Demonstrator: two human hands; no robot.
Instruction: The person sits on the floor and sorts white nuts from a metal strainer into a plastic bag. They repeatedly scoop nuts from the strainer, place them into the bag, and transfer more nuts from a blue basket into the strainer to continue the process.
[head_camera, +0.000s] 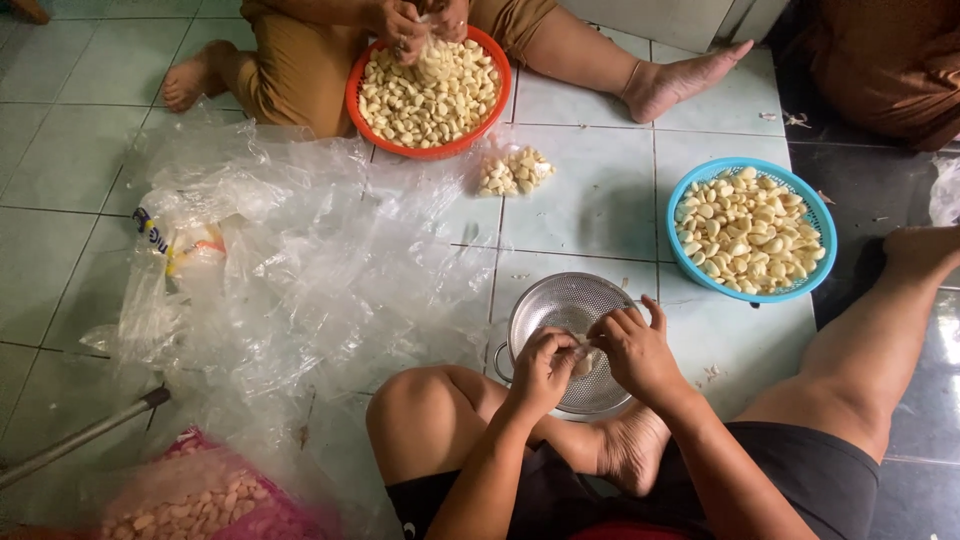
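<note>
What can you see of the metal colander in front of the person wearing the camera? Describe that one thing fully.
The metal colander is a round, shiny steel bowl, its wall pierced with fine holes, with a rolled rim and a small loop handle on its left side. It stands upright on the pale tiled floor, by the person's foot. The left hand and right hand hover over its near half, hiding part of the inside.

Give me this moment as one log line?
left hand: on garlic clove | right hand: on clove | under: metal colander | nearby: blue basket of cloves
</note>
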